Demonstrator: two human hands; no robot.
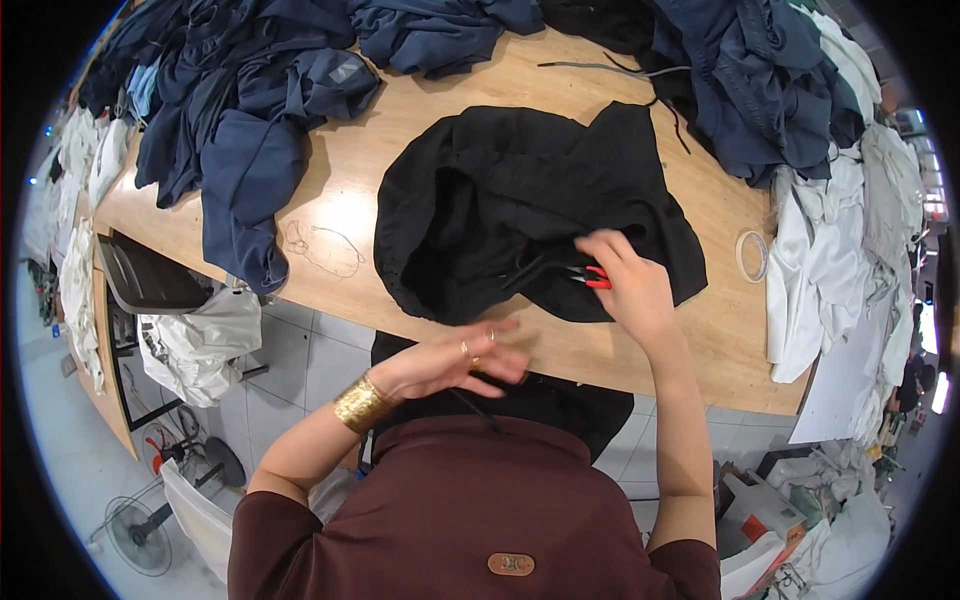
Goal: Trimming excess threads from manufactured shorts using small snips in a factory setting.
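Note:
A black garment [570,165] lies crumpled on the wooden table in front of me, with a wide opening at its left side. My right hand [640,285] is closed on a pair of red-handled thread snips [598,280], whose metal tips point left over the garment's near part. My left hand [440,362], slightly blurred, hovers at the table's near edge, just short of the garment. Its fingers are spread and nothing shows in them. A gold cuff and rings are on that arm and hand.
Navy garments [250,110] are heaped at the far left, and more navy clothing [750,90] at the far right. A roll of tape [750,256] lies beside white cloth [815,270] on the right. Loose thread [325,250] rests on the table [330,190]. A fan [140,535] stands at lower left.

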